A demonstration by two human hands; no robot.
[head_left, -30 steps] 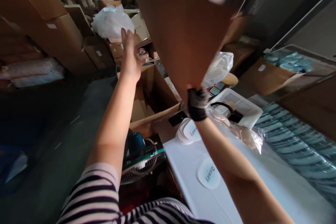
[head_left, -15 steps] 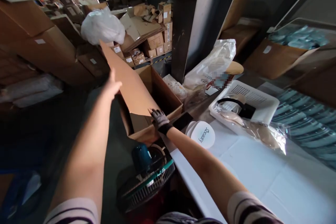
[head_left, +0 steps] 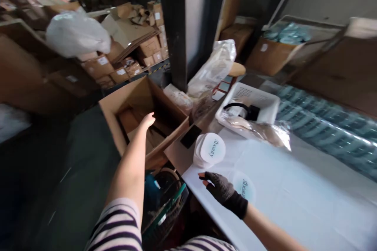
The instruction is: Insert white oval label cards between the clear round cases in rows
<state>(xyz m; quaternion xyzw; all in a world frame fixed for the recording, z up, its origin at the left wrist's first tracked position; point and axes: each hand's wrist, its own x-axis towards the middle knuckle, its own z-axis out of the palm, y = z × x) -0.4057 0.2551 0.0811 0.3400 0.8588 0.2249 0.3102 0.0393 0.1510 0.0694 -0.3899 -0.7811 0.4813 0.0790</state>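
Note:
My bare left hand (head_left: 147,120) reaches over the open cardboard box (head_left: 176,123). Its visible fingers point outward, and nothing shows in them. Brown cardboard (head_left: 129,120) lies inside the box, partly hidden by my forearm. Above the white tabletop is my right hand (head_left: 222,190), in a dark fingerless glove, with its fingertips apart and nothing held. Just beyond it stands a stack of round white cards (head_left: 212,148) with "beauty" lettering. Another round printed piece (head_left: 244,187) lies beside the glove, partly covered by it.
A white basket (head_left: 272,111) holds a black band and plastic-wrapped items. Below the box is a fan (head_left: 165,210) with a green rim. Clear wrapped goods (head_left: 326,125) line the right side; a metal pillar (head_left: 194,27) rises behind. Plastic bags (head_left: 213,70) and a stool (head_left: 237,70) are nearby.
Both hands have let go of the cardboard sheet; cardboard now shows inside the box. My right hand moved back over the table, and my left hand moved over the box. The view turned right.

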